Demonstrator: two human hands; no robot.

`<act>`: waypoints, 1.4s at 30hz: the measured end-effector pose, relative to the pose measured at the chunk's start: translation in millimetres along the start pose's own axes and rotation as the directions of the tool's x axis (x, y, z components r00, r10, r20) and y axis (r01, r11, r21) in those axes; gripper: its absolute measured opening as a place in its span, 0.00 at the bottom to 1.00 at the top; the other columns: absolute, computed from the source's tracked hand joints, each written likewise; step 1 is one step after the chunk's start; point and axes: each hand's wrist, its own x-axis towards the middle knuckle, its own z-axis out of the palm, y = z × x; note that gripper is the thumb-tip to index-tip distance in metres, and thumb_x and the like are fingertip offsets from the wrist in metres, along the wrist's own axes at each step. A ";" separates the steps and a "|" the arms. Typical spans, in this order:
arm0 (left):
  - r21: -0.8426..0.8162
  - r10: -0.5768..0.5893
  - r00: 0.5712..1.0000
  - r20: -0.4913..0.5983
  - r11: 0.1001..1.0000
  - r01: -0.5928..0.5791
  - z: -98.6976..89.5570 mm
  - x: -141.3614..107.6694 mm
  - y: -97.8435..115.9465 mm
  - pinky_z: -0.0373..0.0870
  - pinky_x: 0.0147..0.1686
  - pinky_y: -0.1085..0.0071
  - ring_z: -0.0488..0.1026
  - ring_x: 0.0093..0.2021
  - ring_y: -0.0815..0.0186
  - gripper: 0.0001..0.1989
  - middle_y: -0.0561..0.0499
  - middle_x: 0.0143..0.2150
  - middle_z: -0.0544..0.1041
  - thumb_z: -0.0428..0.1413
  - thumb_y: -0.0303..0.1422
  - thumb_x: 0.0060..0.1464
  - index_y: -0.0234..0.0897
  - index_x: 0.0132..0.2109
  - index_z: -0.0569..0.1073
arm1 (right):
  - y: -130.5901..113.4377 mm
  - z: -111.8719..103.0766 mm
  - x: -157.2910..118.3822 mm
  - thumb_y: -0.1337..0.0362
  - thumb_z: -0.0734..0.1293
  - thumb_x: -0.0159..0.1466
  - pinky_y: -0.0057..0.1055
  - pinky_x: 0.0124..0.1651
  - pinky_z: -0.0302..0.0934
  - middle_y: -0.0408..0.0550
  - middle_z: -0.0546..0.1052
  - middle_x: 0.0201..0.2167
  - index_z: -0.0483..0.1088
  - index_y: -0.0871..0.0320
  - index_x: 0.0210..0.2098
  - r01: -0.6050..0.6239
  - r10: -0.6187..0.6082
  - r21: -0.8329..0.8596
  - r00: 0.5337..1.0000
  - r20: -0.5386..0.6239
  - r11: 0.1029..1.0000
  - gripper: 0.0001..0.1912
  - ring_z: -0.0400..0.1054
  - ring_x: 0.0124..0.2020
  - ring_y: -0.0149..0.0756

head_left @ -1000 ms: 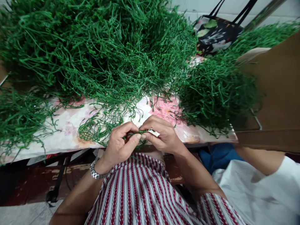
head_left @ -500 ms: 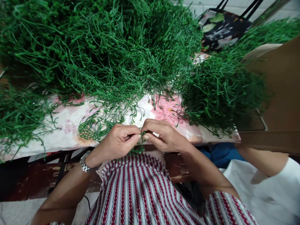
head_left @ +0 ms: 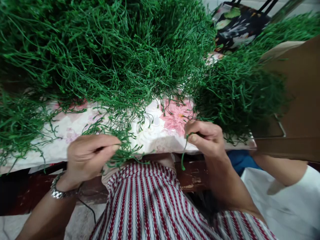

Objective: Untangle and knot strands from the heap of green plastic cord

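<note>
The person wears a top with white and dark red stripes. The red ones look bumpy, like strings of beads. The right sleeve matches. A shiny silver watch band circles the left wrist.

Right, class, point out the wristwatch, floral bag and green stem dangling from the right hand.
Wristwatch (head_left: 56,190): head view, metal band.
Floral bag (head_left: 238,28): head view, patterned side.
Green stem (head_left: 183,160): head view, dangling lower part.

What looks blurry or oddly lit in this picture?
In the head view, the cardboard at the right edge looks soft and stretched; the floral cloth is brightest near its middle; the watch shows small glints; the stem hanging from the right hand looks clearer.
</note>
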 end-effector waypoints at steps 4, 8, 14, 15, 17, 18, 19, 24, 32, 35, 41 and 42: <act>-0.084 -0.072 0.992 0.108 0.993 0.081 14.2 9.2 -3.8 0.63 0.23 0.79 0.68 0.23 0.75 0.04 0.56 0.24 0.75 0.55 0.26 0.52 0.36 0.31 0.74 | -6.5 3.2 5.0 0.64 0.62 0.63 0.24 0.28 0.57 0.45 0.72 0.25 0.70 0.62 0.34 -0.039 0.041 -0.095 0.999 0.023 0.995 0.07 0.64 0.25 0.26; -0.228 -0.173 0.976 0.135 0.953 0.200 36.6 15.8 -3.9 0.63 0.25 0.79 0.68 0.26 0.73 0.05 0.54 0.27 0.74 0.52 0.29 0.55 0.36 0.35 0.73 | -8.9 30.4 12.4 0.64 0.62 0.63 0.23 0.34 0.61 0.47 0.75 0.34 0.69 0.61 0.42 -0.047 0.045 -0.182 0.999 -0.018 0.982 0.10 0.69 0.32 0.27; -0.432 -0.272 0.958 0.090 0.856 0.284 54.5 7.7 -3.1 0.62 0.25 0.79 0.66 0.26 0.73 0.05 0.54 0.28 0.71 0.52 0.31 0.56 0.36 0.39 0.70 | 1.3 58.8 12.8 0.63 0.65 0.61 0.23 0.35 0.62 0.49 0.76 0.36 0.67 0.64 0.46 -0.008 0.031 -0.319 0.997 0.067 0.948 0.15 0.68 0.32 0.27; -0.434 -0.291 0.954 0.069 0.853 0.291 55.5 6.4 -3.5 0.62 0.25 0.80 0.66 0.25 0.74 0.05 0.54 0.28 0.71 0.52 0.31 0.56 0.36 0.38 0.70 | 3.4 60.8 11.6 0.64 0.64 0.62 0.23 0.33 0.62 0.49 0.76 0.34 0.67 0.65 0.44 0.016 0.005 -0.354 0.998 0.059 0.935 0.13 0.68 0.31 0.27; -0.399 -0.284 0.956 0.072 0.871 0.288 54.7 5.0 -4.3 0.61 0.25 0.79 0.65 0.25 0.74 0.04 0.55 0.27 0.70 0.52 0.31 0.56 0.36 0.37 0.70 | 7.3 62.7 8.8 0.66 0.62 0.62 0.24 0.31 0.61 0.49 0.75 0.30 0.68 0.65 0.40 0.072 -0.057 -0.417 0.997 0.048 0.906 0.09 0.66 0.29 0.27; -0.365 -0.261 0.961 0.094 0.889 0.277 53.0 4.8 -4.4 0.61 0.25 0.79 0.65 0.25 0.74 0.04 0.55 0.27 0.70 0.51 0.30 0.56 0.36 0.36 0.70 | 8.7 62.5 7.6 0.68 0.61 0.63 0.24 0.30 0.60 0.48 0.74 0.28 0.68 0.64 0.37 0.103 -0.087 -0.437 0.995 0.055 0.894 0.07 0.65 0.27 0.27; -0.322 -0.234 0.965 0.122 0.910 0.261 50.7 4.9 -4.3 0.61 0.25 0.79 0.65 0.25 0.74 0.04 0.55 0.27 0.69 0.51 0.29 0.56 0.36 0.36 0.70 | 9.8 61.8 6.6 0.69 0.61 0.62 0.24 0.29 0.59 0.47 0.73 0.26 0.69 0.64 0.35 0.139 -0.118 -0.447 0.990 0.074 0.884 0.06 0.64 0.26 0.27; -0.213 -0.154 0.956 0.248 0.954 0.209 38.6 4.9 -1.2 0.59 0.25 0.78 0.64 0.24 0.74 0.04 0.55 0.25 0.67 0.50 0.26 0.56 0.36 0.34 0.69 | 8.8 55.1 4.9 0.74 0.59 0.60 0.24 0.28 0.57 0.44 0.68 0.20 0.68 0.64 0.29 0.256 -0.212 -0.400 0.965 0.152 0.880 0.07 0.61 0.23 0.27; -0.339 -0.219 0.935 0.280 0.888 0.310 34.3 3.0 7.4 0.58 0.23 0.80 0.62 0.22 0.76 0.04 0.57 0.23 0.65 0.50 0.25 0.55 0.36 0.33 0.68 | 2.8 53.5 2.7 0.73 0.59 0.61 0.23 0.30 0.61 0.45 0.72 0.22 0.69 0.64 0.30 0.181 -0.163 -0.254 0.982 0.091 0.950 0.08 0.64 0.24 0.26; -0.392 -0.305 0.911 0.276 0.830 0.397 36.5 5.2 6.6 0.56 0.22 0.80 0.61 0.22 0.76 0.02 0.57 0.22 0.64 0.51 0.29 0.56 0.37 0.34 0.68 | 4.6 53.8 5.3 0.72 0.60 0.61 0.23 0.32 0.62 0.45 0.74 0.23 0.70 0.63 0.32 0.183 -0.162 -0.288 0.982 0.095 0.940 0.07 0.66 0.26 0.26; -0.392 -0.397 0.873 0.282 0.783 0.483 42.5 8.7 1.9 0.59 0.24 0.79 0.64 0.24 0.74 0.06 0.57 0.25 0.67 0.51 0.32 0.57 0.39 0.42 0.66 | 7.9 57.4 8.8 0.69 0.63 0.61 0.25 0.34 0.64 0.46 0.74 0.24 0.69 0.65 0.36 0.208 -0.190 -0.427 0.978 0.085 0.880 0.06 0.69 0.27 0.28; -0.369 -0.389 0.876 0.284 0.799 0.475 42.1 8.9 1.7 0.60 0.24 0.79 0.64 0.24 0.74 0.06 0.57 0.25 0.67 0.52 0.33 0.56 0.38 0.42 0.66 | 8.1 57.8 8.2 0.70 0.62 0.61 0.25 0.34 0.64 0.46 0.74 0.23 0.69 0.64 0.36 0.203 -0.187 -0.431 0.979 0.080 0.879 0.06 0.69 0.28 0.28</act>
